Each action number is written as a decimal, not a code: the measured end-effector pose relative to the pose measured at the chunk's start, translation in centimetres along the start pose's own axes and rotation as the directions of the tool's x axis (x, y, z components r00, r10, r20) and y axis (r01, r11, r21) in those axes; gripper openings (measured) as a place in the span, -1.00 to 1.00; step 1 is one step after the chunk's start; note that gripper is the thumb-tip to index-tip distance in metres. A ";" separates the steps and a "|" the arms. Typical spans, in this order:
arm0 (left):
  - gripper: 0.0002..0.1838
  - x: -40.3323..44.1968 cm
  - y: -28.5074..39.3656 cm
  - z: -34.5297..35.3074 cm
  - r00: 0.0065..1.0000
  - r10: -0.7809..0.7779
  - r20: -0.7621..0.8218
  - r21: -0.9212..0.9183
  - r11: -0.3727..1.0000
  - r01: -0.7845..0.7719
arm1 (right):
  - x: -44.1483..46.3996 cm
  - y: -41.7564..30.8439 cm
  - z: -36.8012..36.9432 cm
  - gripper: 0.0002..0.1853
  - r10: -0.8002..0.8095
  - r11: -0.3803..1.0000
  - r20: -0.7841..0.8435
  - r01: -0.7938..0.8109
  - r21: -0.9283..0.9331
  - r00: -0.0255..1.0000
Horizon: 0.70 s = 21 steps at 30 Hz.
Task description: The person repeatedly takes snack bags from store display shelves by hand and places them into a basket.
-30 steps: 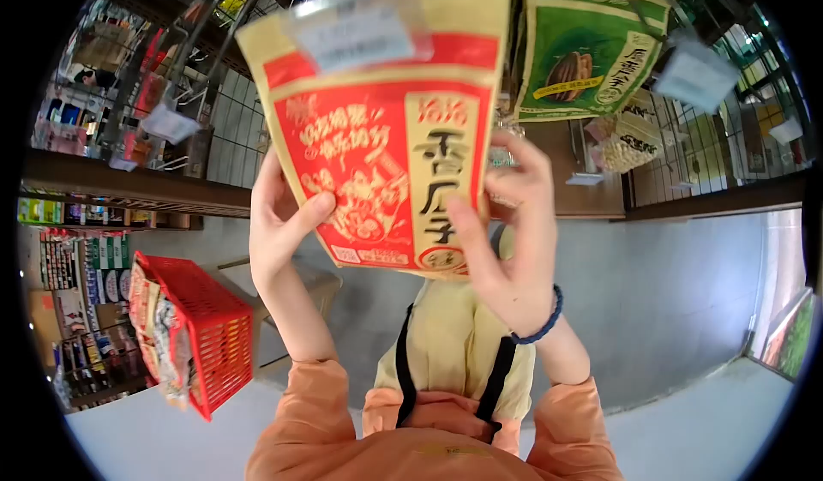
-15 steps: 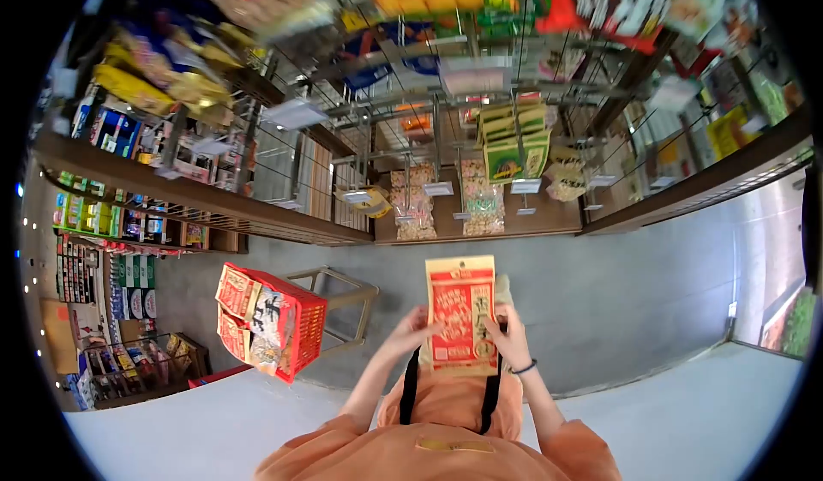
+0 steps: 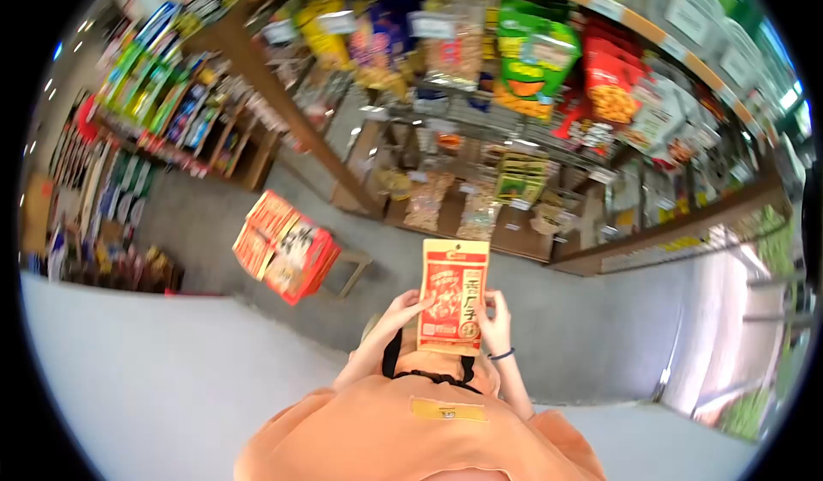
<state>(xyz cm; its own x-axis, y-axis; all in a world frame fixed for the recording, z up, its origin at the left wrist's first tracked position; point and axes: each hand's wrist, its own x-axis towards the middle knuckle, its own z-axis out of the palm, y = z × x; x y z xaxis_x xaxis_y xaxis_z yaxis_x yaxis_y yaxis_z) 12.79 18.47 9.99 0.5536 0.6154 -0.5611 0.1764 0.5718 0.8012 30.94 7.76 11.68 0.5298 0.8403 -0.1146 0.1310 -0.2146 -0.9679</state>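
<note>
A red and cream packet (image 3: 452, 299) with dark lettering is held upright in front of my body, its printed face towards the camera. My left hand (image 3: 401, 315) grips its left edge, thumb on the front. On the right edge is my right hand (image 3: 495, 320), fingers bent round the side, with a dark blue band on that wrist. The fingers behind the packet are hidden.
To the left, a red basket (image 3: 310, 268) filled with red and white packets rests on a stool (image 3: 351, 268). Ahead stands a shelf unit (image 3: 514, 241) with hanging snack bags, including a green bag (image 3: 533, 52). More stocked shelves line the far left.
The packet has moved away from the camera and down towards my body, still in both hands. The view has widened and tilted, bringing more shelves into sight; the basket appears higher than half a second ago.
</note>
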 end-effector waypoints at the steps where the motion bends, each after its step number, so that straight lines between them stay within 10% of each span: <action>1: -0.42 -0.8 -0.8 -0.2 0.999 0.021 -0.033 -0.075 0.997 -0.024 | 0.1 -0.1 0.7 -0.83 -0.018 0.999 0.045 0.017 0.028 0.999; 21: -0.67 -13.1 -4.2 -4.3 0.793 -0.072 -0.604 -0.513 0.797 -0.318 | -0.8 -2.0 12.6 -0.76 0.027 1.000 0.567 -0.026 -0.009 0.823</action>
<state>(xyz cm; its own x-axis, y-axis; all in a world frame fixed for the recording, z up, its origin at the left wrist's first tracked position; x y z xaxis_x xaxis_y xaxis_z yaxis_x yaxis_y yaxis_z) 1.27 10.35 13.13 -0.0653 0.7750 -0.6286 -0.4532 0.5382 0.7106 19.74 13.81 10.92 -0.0358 0.9684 -0.2470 0.1249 -0.2409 -0.9625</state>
